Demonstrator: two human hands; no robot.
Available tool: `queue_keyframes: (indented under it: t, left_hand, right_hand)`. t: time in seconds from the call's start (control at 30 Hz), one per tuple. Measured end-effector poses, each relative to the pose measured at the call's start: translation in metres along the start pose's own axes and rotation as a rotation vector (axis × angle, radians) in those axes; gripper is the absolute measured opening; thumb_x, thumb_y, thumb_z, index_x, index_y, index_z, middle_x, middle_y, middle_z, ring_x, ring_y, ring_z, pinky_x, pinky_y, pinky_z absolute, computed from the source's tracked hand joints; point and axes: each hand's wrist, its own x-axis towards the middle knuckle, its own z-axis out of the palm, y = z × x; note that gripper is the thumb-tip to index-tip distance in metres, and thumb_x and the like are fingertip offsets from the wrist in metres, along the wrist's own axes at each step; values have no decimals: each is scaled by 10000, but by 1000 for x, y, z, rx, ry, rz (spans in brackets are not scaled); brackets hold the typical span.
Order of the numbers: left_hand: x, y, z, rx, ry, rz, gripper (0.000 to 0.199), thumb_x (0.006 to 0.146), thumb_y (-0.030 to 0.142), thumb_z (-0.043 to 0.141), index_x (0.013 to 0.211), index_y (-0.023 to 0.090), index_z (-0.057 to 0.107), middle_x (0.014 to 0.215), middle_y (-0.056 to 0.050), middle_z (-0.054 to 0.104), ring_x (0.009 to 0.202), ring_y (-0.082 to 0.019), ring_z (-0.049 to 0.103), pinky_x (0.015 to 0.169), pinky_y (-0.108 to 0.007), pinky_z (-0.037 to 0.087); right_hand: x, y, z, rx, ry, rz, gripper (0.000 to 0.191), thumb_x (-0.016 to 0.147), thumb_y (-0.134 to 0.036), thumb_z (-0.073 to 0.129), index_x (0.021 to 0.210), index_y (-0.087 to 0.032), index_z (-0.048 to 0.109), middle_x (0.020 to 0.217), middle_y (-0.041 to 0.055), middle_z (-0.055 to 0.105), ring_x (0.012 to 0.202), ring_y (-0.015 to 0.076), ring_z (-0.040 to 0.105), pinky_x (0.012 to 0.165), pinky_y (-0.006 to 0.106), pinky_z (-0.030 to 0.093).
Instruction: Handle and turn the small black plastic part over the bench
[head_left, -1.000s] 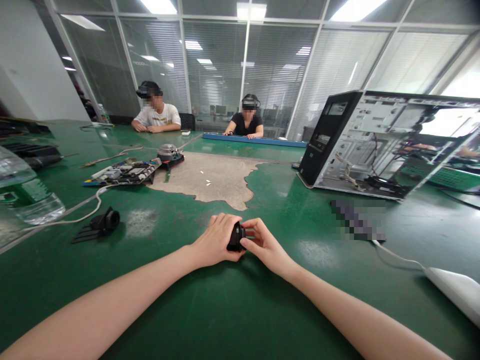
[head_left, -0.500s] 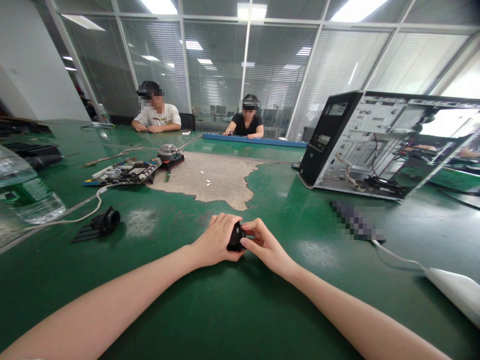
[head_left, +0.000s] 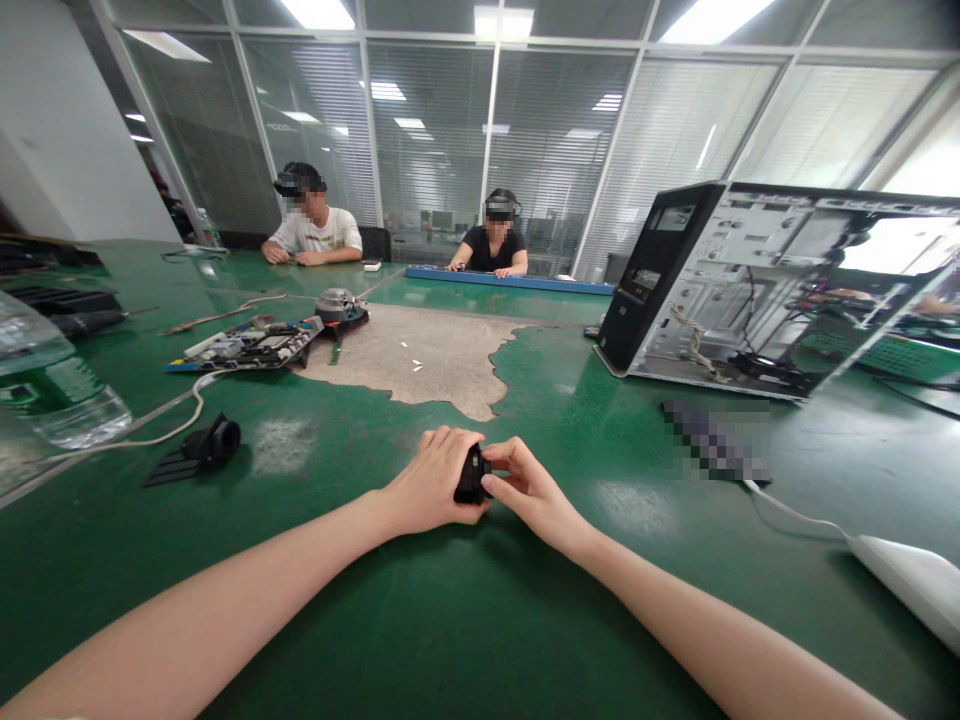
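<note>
We face a glass partition (head_left: 431, 170) set in pale frames (head_left: 493, 110), with slatted blinds (head_left: 694, 150) across it and bright rectangular lights (head_left: 319, 12) showing in it. To our left stands a plain white wall (head_left: 60, 130); a dark chair (head_left: 376, 244) sits beyond our green table (head_left: 480, 620), which bears a ragged beige patch (head_left: 454, 345).

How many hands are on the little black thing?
2. The left hand wraps the little black thing from its left; the right hand has fingertips on its right side.

hands (head_left: 431, 482): 2, bare | forearms (head_left: 255, 605): 2, bare, slender | fingers (head_left: 516, 449): slim
</note>
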Motion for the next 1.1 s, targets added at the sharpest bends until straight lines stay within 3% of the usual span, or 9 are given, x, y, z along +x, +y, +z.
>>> queue_keyframes:
  t: [0.27,0.47,0.67,0.87,1.1]
  left_hand:
    - [0,1,-2,-10,-4,-2,615,622,420,605,1125,171,351,1026,-86,485,923,-247,429,774,-374,321]
    - [-1,1,0,5,-5,-16,616,607,377,602,1127,168,348,1026,-85,485,916,-249,429,777,-380,322]
    - [0,2,-1,-9,7,-18,611,623,410,601,1128,177,348,1019,-84,491,918,-251,432,776,-383,324]
    - [0,2,-1,-3,6,-15,606,631,389,595,1136,169,343,1027,-85,487,923,-249,430,781,-384,325]
    - [-1,3,-3,12,-6,-4,592,643,375,584,1134,153,338,1025,-89,481,925,-249,427,786,-386,327]
  right_hand:
    - [1,-2,0,-48,10,57,289,776,-257,536,1044,-233,429,1036,41,490,964,162,509,798,328,459]
    - [0,-1,1,-7,-18,-19,270,729,-225,593,951,-240,441,966,12,465,986,160,491,745,282,478]
    - [0,0,0,8,5,23,191,770,-277,549,932,-240,455,940,6,484,926,141,517,770,287,465]
    - [0,1,-1,-19,-19,51,310,762,-251,559,1041,-234,424,1026,36,492,964,158,510,812,329,449]
    - [1,-3,-2,38,-28,39,250,737,-270,596,934,-239,445,967,15,501,984,176,505,768,311,461]
